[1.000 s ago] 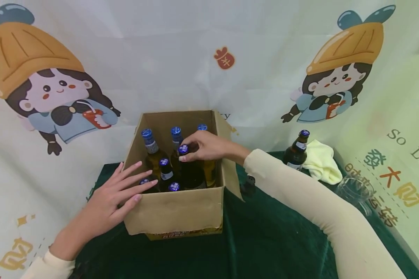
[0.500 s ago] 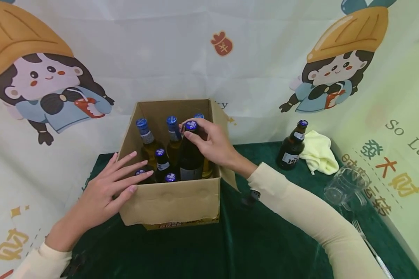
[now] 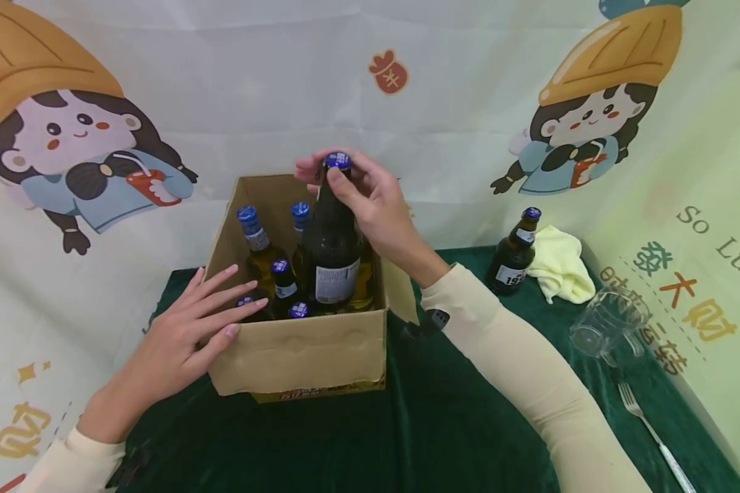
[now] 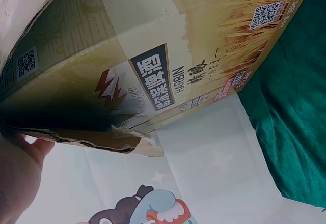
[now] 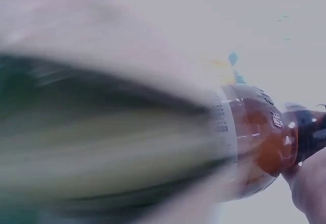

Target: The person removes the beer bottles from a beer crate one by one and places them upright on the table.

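Note:
A cardboard box (image 3: 302, 349) holds several blue-capped bottles. My right hand (image 3: 379, 202) grips a dark brown bottle (image 3: 331, 239) by its neck, just under the blue cap. That bottle is upright and partly above the box, its lower end hidden behind the front wall. In the right wrist view the brown bottle (image 5: 254, 137) shows a white label, with much of the foreground blurred. My left hand (image 3: 179, 342) rests on the box's front left corner, fingers spread straight over the rim. The left wrist view shows the printed box side (image 4: 168, 76) and part of that hand (image 4: 20, 178).
To the right, another brown bottle (image 3: 513, 255) stands beside a pale yellow cloth (image 3: 561, 263). A clear glass mug (image 3: 607, 325) and a fork (image 3: 654, 435) lie farther along the right side. Dark green cloth (image 3: 469, 424) covers the table, and a printed curtain (image 3: 284, 82) hangs behind.
My right hand has raised the brown bottle from among the others, so its label now shows. The left hand keeps its place on the box corner. The head view has shifted slightly.

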Demonstrator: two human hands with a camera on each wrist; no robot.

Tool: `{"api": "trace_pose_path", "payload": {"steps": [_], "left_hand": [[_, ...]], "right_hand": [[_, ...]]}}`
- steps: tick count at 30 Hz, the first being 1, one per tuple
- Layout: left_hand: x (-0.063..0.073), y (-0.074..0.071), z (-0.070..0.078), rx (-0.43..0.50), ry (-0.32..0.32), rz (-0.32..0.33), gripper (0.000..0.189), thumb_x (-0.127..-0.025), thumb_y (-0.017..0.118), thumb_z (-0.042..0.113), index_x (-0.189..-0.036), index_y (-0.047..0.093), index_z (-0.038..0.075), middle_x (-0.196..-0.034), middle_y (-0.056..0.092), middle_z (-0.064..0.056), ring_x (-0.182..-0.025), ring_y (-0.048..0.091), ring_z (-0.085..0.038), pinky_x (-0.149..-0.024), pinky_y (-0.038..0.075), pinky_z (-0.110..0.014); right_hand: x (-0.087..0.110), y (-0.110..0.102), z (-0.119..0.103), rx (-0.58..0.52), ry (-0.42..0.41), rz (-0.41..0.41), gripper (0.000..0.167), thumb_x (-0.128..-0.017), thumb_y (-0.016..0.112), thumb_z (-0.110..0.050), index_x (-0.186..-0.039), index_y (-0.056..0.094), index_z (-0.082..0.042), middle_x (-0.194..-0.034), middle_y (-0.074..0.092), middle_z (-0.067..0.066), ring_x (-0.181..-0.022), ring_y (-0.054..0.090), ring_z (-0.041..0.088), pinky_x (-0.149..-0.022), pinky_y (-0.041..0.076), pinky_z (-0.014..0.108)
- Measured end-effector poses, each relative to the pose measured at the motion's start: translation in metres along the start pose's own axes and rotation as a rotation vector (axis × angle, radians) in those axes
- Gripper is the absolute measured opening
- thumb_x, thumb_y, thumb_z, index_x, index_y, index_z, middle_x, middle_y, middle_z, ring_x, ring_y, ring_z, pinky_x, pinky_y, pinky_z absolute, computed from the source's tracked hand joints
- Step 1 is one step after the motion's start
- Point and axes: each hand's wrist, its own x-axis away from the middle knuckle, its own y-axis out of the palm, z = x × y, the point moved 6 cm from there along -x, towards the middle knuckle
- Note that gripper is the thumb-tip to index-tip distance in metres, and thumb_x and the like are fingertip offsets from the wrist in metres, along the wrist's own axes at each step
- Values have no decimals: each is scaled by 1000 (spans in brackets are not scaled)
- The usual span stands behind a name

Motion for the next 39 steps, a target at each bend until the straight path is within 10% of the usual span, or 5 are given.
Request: {"api": "trace_pose_path", "payload": {"steps": [17, 39], "left_hand": [[-2, 3, -2, -9, -51, -63, 42, -100, 58, 21, -142, 61, 23, -148, 57, -10, -154, 29, -30, -129, 4, -52], [-1, 7, -1, 3, -80, -87, 44, -100, 59, 20, -143, 59, 23, -151, 55, -9, -155, 27, -31, -129, 3, -55]], "right_hand": [[-42, -81, -105, 153, -70, 199, 25, -103, 45, 4, -124, 59, 4, -124, 71, 17, -119, 67, 26, -111, 48, 38], [71, -223, 41, 587, 252, 483, 30, -104, 55, -16, -128, 60, 0, -132, 67, 17, -127, 64, 23, -113, 45, 29]]}}
